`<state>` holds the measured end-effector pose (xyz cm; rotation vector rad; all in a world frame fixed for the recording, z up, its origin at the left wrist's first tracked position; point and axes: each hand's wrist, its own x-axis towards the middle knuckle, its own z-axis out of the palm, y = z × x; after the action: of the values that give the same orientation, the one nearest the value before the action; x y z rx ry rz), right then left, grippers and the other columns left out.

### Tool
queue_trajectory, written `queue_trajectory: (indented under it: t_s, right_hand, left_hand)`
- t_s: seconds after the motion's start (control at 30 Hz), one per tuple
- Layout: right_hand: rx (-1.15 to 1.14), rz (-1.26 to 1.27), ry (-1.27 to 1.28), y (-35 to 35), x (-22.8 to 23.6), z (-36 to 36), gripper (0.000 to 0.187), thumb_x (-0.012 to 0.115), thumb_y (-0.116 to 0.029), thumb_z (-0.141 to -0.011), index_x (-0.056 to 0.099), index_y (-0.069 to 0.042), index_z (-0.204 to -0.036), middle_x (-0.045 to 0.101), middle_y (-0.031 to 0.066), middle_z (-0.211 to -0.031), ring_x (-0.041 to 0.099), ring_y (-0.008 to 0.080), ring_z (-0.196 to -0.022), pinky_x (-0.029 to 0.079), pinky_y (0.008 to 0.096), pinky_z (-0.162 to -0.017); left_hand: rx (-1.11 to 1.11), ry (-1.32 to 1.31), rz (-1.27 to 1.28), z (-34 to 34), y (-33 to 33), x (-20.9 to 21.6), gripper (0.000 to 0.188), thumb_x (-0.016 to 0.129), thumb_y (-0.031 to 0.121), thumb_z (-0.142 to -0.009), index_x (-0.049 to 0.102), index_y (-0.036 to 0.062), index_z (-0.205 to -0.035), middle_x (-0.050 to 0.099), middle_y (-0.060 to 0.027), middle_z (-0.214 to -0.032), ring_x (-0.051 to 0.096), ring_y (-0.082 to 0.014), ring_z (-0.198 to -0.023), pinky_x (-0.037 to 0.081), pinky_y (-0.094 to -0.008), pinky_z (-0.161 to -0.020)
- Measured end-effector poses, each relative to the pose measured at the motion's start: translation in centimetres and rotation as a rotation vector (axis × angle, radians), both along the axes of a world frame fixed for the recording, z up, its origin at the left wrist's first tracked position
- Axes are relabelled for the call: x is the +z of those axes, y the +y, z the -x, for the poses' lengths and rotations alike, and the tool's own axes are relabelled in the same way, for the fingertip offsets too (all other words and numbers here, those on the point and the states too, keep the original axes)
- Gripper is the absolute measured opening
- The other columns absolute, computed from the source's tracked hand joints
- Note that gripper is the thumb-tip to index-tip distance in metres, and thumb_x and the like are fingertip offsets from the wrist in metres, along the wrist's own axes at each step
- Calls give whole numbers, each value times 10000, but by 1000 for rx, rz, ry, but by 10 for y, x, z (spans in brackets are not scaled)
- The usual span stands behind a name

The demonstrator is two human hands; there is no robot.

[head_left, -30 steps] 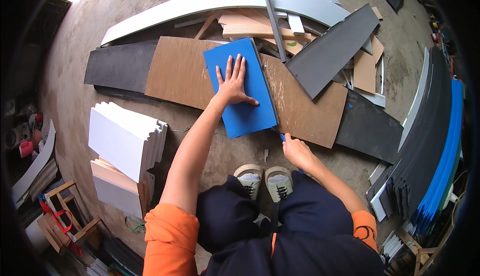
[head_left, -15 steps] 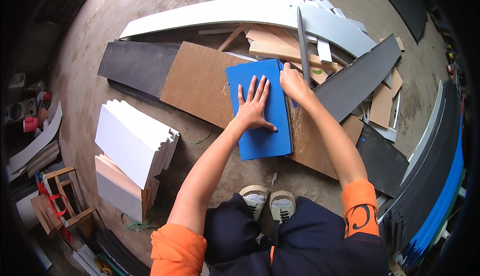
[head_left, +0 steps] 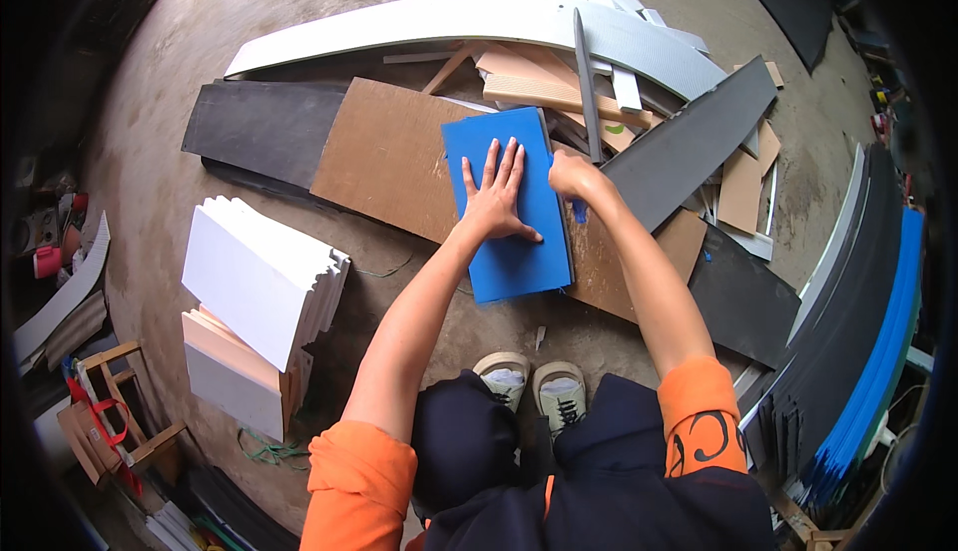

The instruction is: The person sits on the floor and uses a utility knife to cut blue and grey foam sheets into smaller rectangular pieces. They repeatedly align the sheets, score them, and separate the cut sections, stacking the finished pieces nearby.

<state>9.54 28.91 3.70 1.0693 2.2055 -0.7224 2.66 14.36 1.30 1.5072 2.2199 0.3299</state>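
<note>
My left hand (head_left: pixel 496 202) lies flat with spread fingers on a blue rectangular board (head_left: pixel 519 270), pressing it against a brown board (head_left: pixel 384 157). At the blue board's right edge, my right hand (head_left: pixel 582 180) is closed. Whatever it grips is mostly hidden by the fingers. A small blue piece (head_left: pixel 580 213) shows just below that fist; I cannot tell whether it is part of the held thing or a loose scrap.
Beyond the boards lie a long white panel (head_left: pixel 419 32), a dark strip (head_left: pixel 699 142) and several offcuts. White ridged pieces (head_left: pixel 254 267) are stacked at the left. Black and blue sheets (head_left: pixel 873 321) stand along the right. My shoes (head_left: pixel 559 391) are just below the work.
My right hand has slid toward me along the blue board's right edge. My left hand stays pressed on the board. The whole view has shifted slightly.
</note>
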Motion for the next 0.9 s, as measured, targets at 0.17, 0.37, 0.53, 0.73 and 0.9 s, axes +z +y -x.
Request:
queue_trajectory:
  t_s: [0.17,0.37,0.53,0.73,0.9]
  right_hand:
    - [-130,64,30,-64,-5,-92,310,361,-203,-853,422,53,-1016,552,328,-937,547,439,-913,424,488,-807]
    - [-183,71,107,-131,25,-165,204,369,-141,-864,393,18,-988,577,305,-851,556,453,-870,433,533,-767]
    - [-171,-62,231,-153,4,-192,188,411,-175,-878,345,-22,-966,591,254,-680,592,426,-702,479,504,-607]
    - [-148,-74,205,-157,-4,-203,184,411,-173,-878,344,-24,-962,594,251,-687,599,412,-700,481,505,-599]
    - [-67,-83,191,-144,7,-200,242,414,-193,-872,387,0,-1016,591,271,-715,590,433,-727,472,517,-642]
  left_hand:
    - [13,39,22,-3,3,-1,1434,762,601,-300,-11,82,-1391,-36,-69,-1461,-123,-261,-1333,-110,-634,-951]
    - [11,52,45,-3,3,-2,1439,756,622,-308,-21,77,-1389,-53,-65,-1461,-145,-266,-1328,-102,-650,-938]
    - [0,67,72,-5,4,-4,1450,749,638,-310,-48,80,-1386,-74,-63,-1459,-155,-270,-1325,-92,-658,-932]
    - [-4,69,62,-6,5,-5,1451,744,645,-311,-54,87,-1387,-73,-61,-1459,-162,-265,-1324,-97,-658,-931]
    - [-11,78,83,-4,7,-4,1438,743,645,-322,-46,87,-1388,-71,-60,-1459,-162,-262,-1324,-116,-651,-930]
